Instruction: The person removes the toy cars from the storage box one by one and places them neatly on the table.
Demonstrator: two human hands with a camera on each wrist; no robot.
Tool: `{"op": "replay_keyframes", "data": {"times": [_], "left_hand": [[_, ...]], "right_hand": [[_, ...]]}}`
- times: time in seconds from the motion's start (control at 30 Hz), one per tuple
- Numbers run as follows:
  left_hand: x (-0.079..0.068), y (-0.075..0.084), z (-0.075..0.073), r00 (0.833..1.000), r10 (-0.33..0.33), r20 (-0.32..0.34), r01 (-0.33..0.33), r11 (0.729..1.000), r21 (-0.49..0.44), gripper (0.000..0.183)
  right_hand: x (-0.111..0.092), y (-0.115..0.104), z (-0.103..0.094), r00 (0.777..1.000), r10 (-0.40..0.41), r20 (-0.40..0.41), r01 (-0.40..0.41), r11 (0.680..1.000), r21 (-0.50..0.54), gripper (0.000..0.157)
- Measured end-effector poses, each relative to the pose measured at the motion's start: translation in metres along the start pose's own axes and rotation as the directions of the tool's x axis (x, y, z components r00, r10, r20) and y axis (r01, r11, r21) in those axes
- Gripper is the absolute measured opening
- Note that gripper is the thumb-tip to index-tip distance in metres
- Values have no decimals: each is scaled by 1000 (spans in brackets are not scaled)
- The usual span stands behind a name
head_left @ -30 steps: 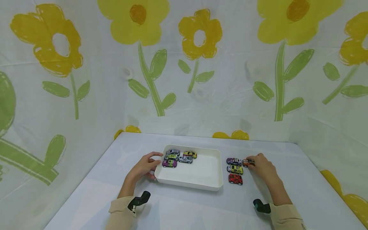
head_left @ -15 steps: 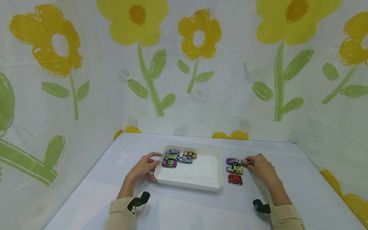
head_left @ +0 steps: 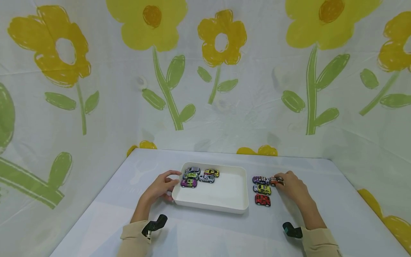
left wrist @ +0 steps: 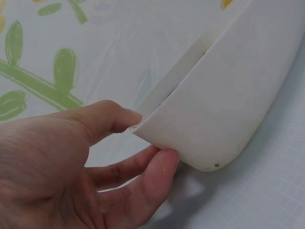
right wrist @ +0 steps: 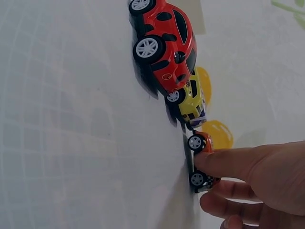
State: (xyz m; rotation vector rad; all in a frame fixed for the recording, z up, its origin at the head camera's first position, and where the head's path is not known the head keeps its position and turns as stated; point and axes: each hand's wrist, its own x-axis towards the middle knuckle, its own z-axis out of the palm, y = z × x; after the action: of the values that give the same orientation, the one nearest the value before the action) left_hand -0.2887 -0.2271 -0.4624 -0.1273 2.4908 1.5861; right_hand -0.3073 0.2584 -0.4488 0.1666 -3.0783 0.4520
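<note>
My left hand (head_left: 161, 186) grips the left end of a white tray (head_left: 221, 205). In the left wrist view one digit lies at the rim of the tray (left wrist: 224, 86) and other fingers bend against its outer wall. Several toy cars, including a purple one (head_left: 188, 183) and a silver one (head_left: 207, 178), sit in its left half. Beyond the right end, my right hand (head_left: 293, 187) pinches an orange toy car (head_left: 275, 181) by its sides. That orange car (right wrist: 196, 142) appears to have its wheels on the table in the right wrist view. Some fingertips are hidden.
Beside the orange car stand a purple-and-white toy car (head_left: 260, 180), a yellow one (head_left: 262, 189) and a red one with black spots (head_left: 263, 200). They are on the pale table (head_left: 205, 235). A flower-printed cloth (head_left: 257, 117) hangs behind and at both sides.
</note>
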Motion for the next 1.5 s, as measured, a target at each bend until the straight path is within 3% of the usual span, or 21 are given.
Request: {"op": "replay_keyframes", "data": {"times": [0.7, 1.2, 1.5], "left_hand": [[0, -1, 0, 1000, 7, 6, -7, 1000, -4, 38], [0, -1, -1, 1000, 10, 11, -10, 1000, -13, 38], [1, -2, 0, 1000, 4, 7, -4, 1000, -13, 38]], "right_hand": [[-10, -13, -12, 1000, 11, -29, -12, 1000, -28, 43], [-20, -59, -36, 995, -56, -84, 56, 998, 1, 48], [-21, -78, -31, 996, -71, -54, 72, 997, 17, 45]]}}
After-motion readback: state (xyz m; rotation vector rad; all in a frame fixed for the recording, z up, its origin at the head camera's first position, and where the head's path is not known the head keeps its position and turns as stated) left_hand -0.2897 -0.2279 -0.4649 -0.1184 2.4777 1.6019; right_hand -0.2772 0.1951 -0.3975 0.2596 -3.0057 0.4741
